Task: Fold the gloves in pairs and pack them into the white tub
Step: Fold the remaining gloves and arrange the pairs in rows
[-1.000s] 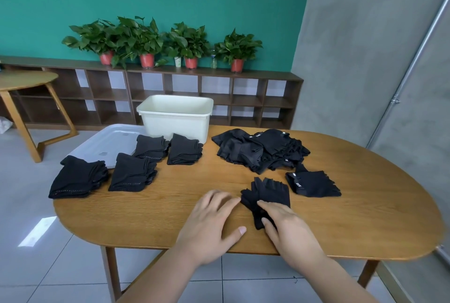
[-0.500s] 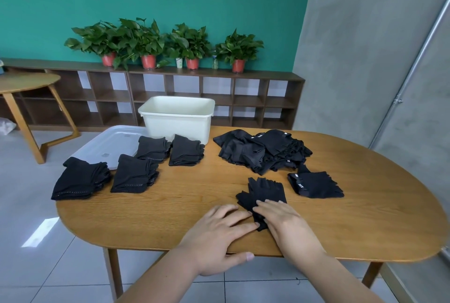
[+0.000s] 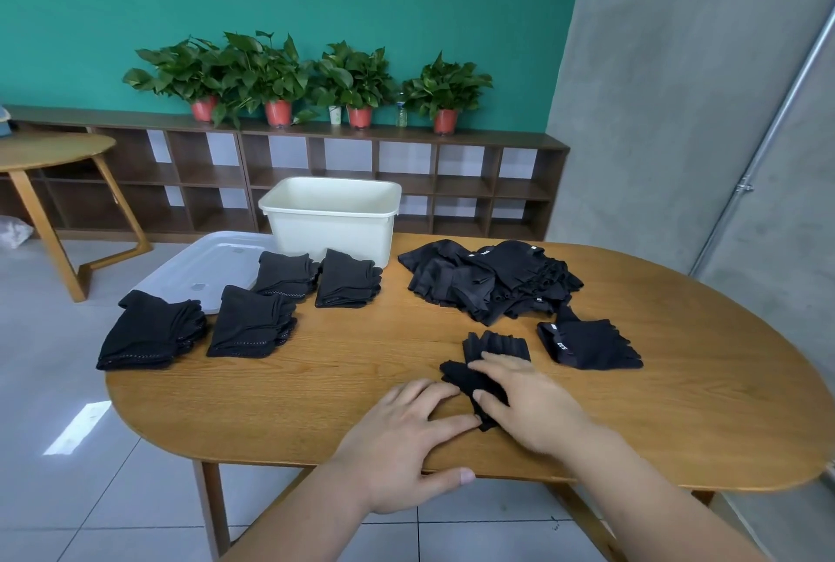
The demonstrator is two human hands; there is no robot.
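While both of your hands lie on the near part of the tabletop (image 3: 705, 403), a black glove (image 3: 497, 343) is spread flat there, partly under them. Your left hand (image 3: 406, 439) lies flat with straight fingers, and its fingertips touch the near left edge of the glove. Its grip is open and holds nothing. Your right hand (image 3: 531, 410) rests on top of the glove with the fingers spread and pressing down. Its grip is open too, with no cloth pinched.

Just beside the glove, on the right, lies one folded pair (image 3: 587, 347) with a small white label. Behind these two, a loose pile of gloves (image 3: 492, 281) lies in a heap. On the left part of the tabletop you have four folded stacks (image 3: 250, 324), two nearer to you and two farther. The white tub (image 3: 334, 222) stands at the far edge, just behind the two farther stacks. What is inside it, I cannot tell. A clear lid (image 3: 212, 263) lies flat to the left of the tub, and the stacks touch its near edge. Against the green wall, a low shelf (image 3: 406, 163) carries potted plants (image 3: 280, 78).
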